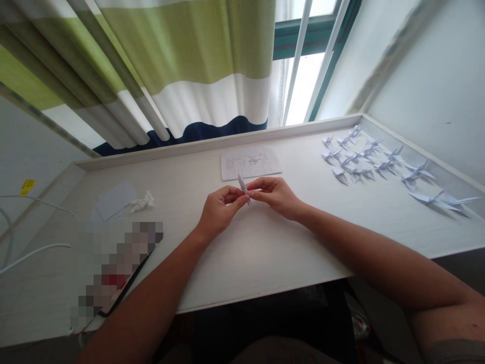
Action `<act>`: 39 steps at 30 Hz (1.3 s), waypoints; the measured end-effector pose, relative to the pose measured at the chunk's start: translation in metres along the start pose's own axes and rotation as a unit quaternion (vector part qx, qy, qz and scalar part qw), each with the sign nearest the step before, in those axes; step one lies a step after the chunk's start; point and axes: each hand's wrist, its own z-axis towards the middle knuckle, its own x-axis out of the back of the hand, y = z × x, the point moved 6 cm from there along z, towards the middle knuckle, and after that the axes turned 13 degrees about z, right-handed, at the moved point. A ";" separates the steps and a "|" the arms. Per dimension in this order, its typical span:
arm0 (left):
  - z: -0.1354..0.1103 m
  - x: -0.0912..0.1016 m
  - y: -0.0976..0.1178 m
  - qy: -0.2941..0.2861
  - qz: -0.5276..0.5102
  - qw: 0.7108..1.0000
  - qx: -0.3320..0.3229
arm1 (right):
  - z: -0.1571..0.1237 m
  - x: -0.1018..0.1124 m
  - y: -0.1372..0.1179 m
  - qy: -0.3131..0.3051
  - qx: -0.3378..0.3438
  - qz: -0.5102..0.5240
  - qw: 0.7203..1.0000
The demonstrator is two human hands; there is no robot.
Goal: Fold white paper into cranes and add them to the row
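**Small folded white paper (243, 183) pinched over a long white wooden tabletop (246, 273)**

On the far left, a little yellow tag (27, 187) hangs on a thin white cord (49, 200). Next come flat white paper sheets (117, 196), with a crumpled white tissue (143, 201) just beside them. Closer to the person is a long, flat thing with a dark edge (131, 260); it is covered in blurry squares, so I can't tell what it is. A green, white and dark blue cloth curtain (212, 45) hangs at the back.

In the middle, the bare left hand (217, 212) has its grip pinched on the small folded paper. The paper stands up, leaning a bit, between the two hands. Behind it lies a white sheet printed with a grid (250, 164). The bare right hand (278, 196) has its grip pinched on the paper too, from the other side.

On the right, many folded white paper birds (386, 166) sit bunched together near the wall (428, 91).
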 end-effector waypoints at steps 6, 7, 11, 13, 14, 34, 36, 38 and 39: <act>0.001 -0.001 0.010 -0.007 0.061 0.997 -0.056 | -0.002 -0.002 -0.005 0.000 0.053 -0.055 0.997; 0.001 -0.001 0.011 -0.002 0.067 0.996 -0.062 | -0.003 -0.003 -0.008 0.009 0.075 -0.083 0.994; 0.001 0.001 0.010 0.036 0.081 0.993 -0.076 | -0.007 -0.005 -0.017 0.029 0.131 -0.134 0.982; 0.000 0.002 0.009 0.053 0.086 0.991 -0.083 | -0.008 -0.006 -0.018 0.029 0.128 -0.127 0.983; 0.000 0.003 0.009 0.059 0.088 0.991 -0.085 | -0.008 -0.005 -0.018 0.030 0.121 -0.120 0.985; 0.002 0.006 0.005 0.074 0.063 0.992 -0.080 | -0.008 -0.009 -0.017 0.005 0.098 -0.106 0.990; 0.003 0.006 0.001 0.081 0.042 0.993 -0.068 | -0.008 -0.008 -0.017 0.013 0.101 -0.097 0.990; 0.004 0.007 -0.003 0.087 0.014 0.994 -0.058 | -0.008 -0.007 -0.016 0.020 0.101 -0.085 0.991; 0.004 0.006 -0.004 0.088 0.002 0.995 -0.055 | -0.008 -0.007 -0.015 0.023 0.100 -0.081 0.991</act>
